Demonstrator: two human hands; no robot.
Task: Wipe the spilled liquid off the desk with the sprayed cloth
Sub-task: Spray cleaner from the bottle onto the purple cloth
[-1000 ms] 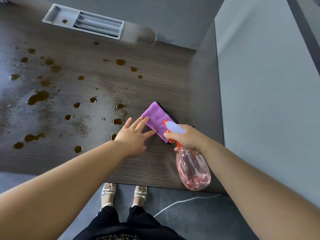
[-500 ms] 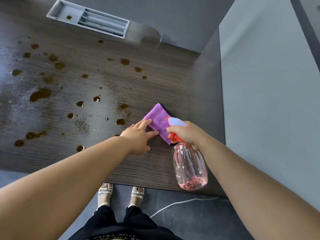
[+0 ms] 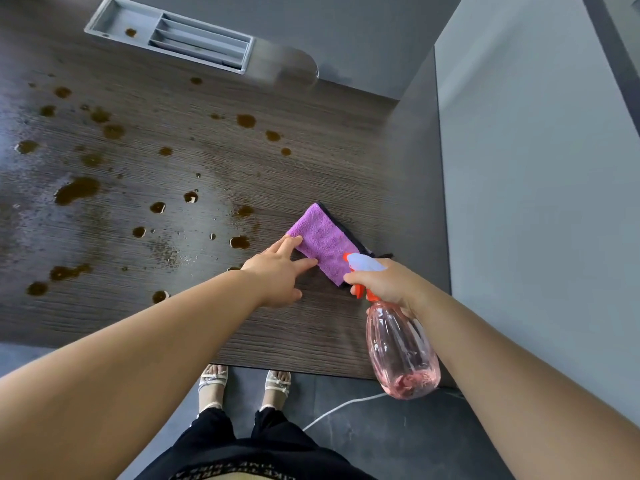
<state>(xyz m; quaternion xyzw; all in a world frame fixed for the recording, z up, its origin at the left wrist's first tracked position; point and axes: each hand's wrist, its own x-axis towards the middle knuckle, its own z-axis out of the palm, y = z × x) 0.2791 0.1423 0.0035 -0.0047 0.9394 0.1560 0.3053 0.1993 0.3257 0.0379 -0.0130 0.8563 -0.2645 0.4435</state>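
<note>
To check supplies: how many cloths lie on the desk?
1. The purple cloth lies at the right of the desk, fingertips of the left hand on it, beside the spray bottle. A dark edge beneath may be its backing or another cloth.

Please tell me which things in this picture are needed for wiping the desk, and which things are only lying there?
Needed for the job:
- purple cloth, left hand on it
- spray bottle, held in right hand
- brown spills
- desk

Only lying there:
- grey tray set in the desk
- white cable on the floor
</note>
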